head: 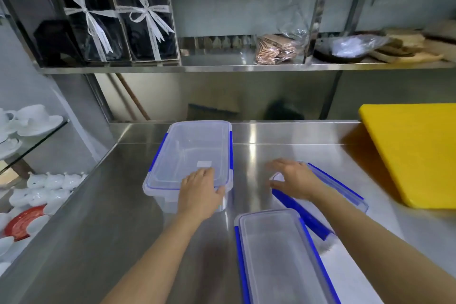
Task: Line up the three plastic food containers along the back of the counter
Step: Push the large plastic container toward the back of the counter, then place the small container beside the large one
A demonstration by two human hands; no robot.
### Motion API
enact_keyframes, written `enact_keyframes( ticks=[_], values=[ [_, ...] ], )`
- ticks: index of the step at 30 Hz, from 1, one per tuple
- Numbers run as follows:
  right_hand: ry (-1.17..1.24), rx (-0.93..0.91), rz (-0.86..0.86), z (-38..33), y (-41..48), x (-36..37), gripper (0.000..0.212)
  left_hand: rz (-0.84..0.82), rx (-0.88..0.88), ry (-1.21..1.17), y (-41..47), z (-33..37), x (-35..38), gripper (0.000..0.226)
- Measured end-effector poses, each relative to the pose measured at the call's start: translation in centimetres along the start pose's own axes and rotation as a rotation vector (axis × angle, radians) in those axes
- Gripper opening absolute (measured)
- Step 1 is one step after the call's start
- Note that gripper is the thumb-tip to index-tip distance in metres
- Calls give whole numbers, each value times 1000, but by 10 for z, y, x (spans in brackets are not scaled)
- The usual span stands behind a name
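A bare strip of steel counter (249, 180) runs to the back ledge between the rear container (190, 153) and the angled container (320, 195). A yellow cutting board (414, 153) fills the back right corner. The near container (278, 256) blocks the front centre, while the counter's front left lies open beside shelves of white crockery (32, 118).

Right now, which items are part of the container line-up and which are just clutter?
Job:
- large container, under left hand
- tilted container, under right hand
- near container

Clutter:
- yellow cutting board
- ribboned boxes
- white crockery
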State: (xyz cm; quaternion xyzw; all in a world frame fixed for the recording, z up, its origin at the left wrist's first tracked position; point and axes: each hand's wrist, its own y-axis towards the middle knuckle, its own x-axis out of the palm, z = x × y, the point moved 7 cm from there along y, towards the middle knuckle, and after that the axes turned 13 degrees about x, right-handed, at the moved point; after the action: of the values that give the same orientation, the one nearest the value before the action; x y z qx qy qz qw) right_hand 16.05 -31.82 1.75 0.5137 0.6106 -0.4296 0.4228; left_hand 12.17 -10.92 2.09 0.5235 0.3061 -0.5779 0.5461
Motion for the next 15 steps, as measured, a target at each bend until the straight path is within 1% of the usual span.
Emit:
enact_keyframes(
  ticks=[3, 7, 11, 15],
  values=[
    [2, 120, 11, 51, -9, -3, 52, -38, 86, -118, 12, 53, 18, 46],
    [-63, 267, -30, 104, -20, 5, 61, -163, 144, -183, 23, 104, 54, 43],
    [-87, 398, -68, 141, -32, 14, 76, -297, 179, -141, 30, 135, 92, 52],
    [-18, 468, -152, 159, -39, 25, 80, -367, 141, -138, 31, 146, 117, 61]
  ],
)
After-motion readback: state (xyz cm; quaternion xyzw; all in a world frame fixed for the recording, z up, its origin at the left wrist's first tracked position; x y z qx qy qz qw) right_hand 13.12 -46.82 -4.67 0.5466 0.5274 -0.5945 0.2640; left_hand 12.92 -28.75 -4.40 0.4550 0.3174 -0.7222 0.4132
